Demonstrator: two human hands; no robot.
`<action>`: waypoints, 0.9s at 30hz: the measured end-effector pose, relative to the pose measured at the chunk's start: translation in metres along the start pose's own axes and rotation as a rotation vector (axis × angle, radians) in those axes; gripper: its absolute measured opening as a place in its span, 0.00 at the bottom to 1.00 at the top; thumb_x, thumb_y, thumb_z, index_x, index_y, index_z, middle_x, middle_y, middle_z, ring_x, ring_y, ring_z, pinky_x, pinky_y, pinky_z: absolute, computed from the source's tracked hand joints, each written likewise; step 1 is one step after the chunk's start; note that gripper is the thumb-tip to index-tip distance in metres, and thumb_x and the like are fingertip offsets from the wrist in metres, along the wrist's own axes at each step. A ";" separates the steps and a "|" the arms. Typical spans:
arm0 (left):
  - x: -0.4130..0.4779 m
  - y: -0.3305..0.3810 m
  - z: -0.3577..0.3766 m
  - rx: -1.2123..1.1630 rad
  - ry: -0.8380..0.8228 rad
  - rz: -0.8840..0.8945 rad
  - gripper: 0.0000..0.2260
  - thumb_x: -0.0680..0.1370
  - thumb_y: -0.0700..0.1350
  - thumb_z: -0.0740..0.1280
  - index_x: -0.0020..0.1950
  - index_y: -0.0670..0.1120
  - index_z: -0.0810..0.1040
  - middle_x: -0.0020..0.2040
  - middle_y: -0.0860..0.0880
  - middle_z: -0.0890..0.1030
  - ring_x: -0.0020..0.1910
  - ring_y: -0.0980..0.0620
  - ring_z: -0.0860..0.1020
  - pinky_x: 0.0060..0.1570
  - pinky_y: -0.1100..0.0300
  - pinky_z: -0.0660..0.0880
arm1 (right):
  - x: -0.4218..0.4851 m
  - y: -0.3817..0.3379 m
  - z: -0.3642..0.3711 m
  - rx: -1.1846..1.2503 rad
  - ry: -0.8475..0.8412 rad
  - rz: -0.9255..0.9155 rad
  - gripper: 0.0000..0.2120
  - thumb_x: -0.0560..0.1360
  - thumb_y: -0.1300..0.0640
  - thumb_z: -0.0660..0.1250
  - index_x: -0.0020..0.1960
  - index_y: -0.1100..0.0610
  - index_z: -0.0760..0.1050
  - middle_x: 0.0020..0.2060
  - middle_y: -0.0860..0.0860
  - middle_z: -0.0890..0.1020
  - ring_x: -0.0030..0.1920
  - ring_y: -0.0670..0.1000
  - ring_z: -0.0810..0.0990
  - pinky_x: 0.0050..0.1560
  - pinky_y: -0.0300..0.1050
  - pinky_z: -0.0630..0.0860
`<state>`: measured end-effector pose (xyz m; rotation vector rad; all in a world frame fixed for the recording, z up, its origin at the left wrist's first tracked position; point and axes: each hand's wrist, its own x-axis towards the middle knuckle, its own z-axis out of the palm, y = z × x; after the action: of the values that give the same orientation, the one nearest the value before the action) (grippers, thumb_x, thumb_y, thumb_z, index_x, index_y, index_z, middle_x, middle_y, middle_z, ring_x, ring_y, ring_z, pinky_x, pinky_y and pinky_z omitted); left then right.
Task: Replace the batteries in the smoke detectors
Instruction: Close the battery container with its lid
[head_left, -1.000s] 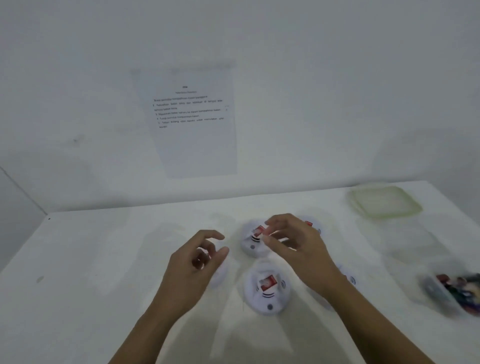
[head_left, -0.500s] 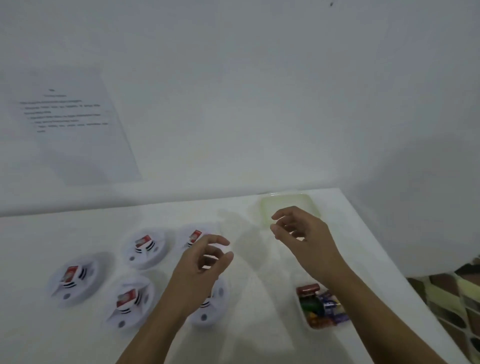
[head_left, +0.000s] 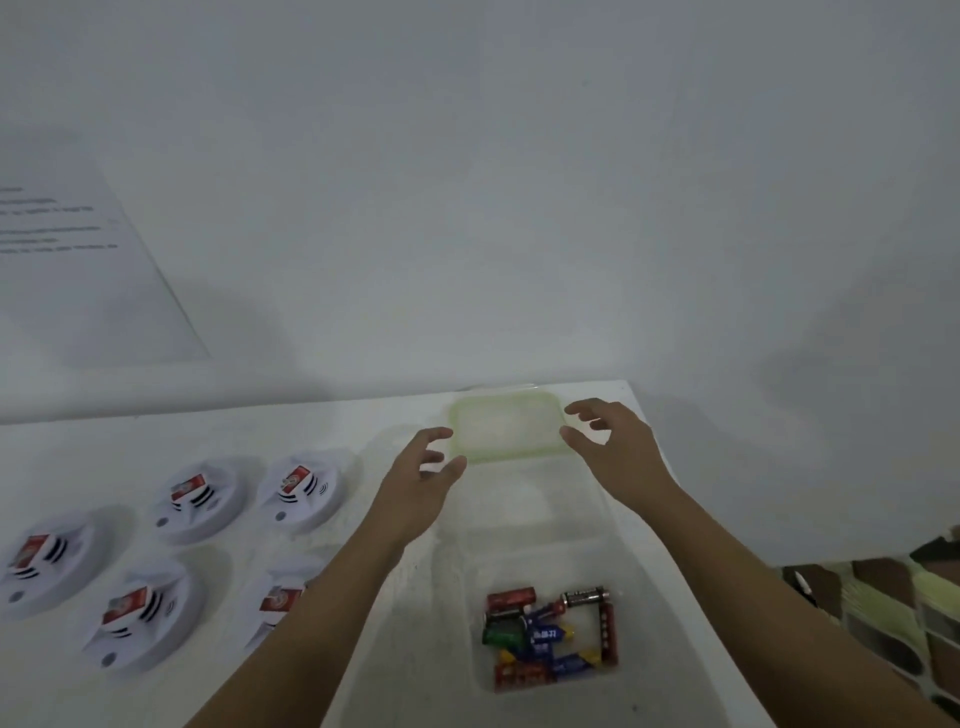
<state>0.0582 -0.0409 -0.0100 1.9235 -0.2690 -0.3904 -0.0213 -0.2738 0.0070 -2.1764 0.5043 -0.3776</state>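
Note:
Several white round smoke detectors (head_left: 200, 499) with red batteries on top lie on the left of the white table (head_left: 395, 675); one (head_left: 280, 597) is partly hidden by my left forearm. A clear container (head_left: 550, 639) at the near right holds several loose batteries. At the table's far right corner lies a pale green lid (head_left: 506, 426). My left hand (head_left: 421, 483) hovers just left of the lid, fingers loosely spread and holding nothing. My right hand (head_left: 613, 447) hovers at the lid's right edge, likewise holding nothing.
A printed sheet of paper (head_left: 78, 260) hangs on the white wall at left. The table's right edge (head_left: 691, 545) runs close beside my right arm, with a patterned floor (head_left: 909, 613) below it.
The view swung right, so the detectors now sit at left. Both hands left the detectors and moved to either side of the green lid.

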 end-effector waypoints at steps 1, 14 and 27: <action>0.009 0.003 0.003 0.004 0.016 -0.013 0.13 0.81 0.52 0.67 0.66 0.59 0.74 0.63 0.49 0.75 0.55 0.54 0.78 0.56 0.51 0.78 | 0.009 0.002 0.001 -0.011 -0.021 0.023 0.11 0.78 0.52 0.70 0.60 0.50 0.79 0.56 0.49 0.79 0.56 0.49 0.78 0.54 0.39 0.68; 0.089 0.000 0.013 0.283 0.046 -0.192 0.21 0.79 0.51 0.70 0.71 0.53 0.72 0.63 0.43 0.75 0.57 0.45 0.78 0.57 0.52 0.77 | 0.075 0.021 0.023 -0.066 -0.093 0.332 0.25 0.72 0.58 0.76 0.68 0.54 0.73 0.60 0.58 0.75 0.50 0.54 0.75 0.51 0.46 0.73; 0.094 0.002 0.015 0.586 0.122 -0.079 0.22 0.73 0.52 0.74 0.66 0.52 0.74 0.57 0.50 0.76 0.51 0.52 0.75 0.50 0.56 0.74 | 0.074 0.030 0.022 -0.166 -0.114 0.243 0.29 0.75 0.61 0.71 0.75 0.54 0.69 0.66 0.56 0.78 0.66 0.55 0.75 0.62 0.41 0.69</action>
<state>0.1385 -0.0886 -0.0269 2.5292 -0.2445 -0.2590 0.0464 -0.3112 -0.0227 -2.2468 0.7487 -0.0808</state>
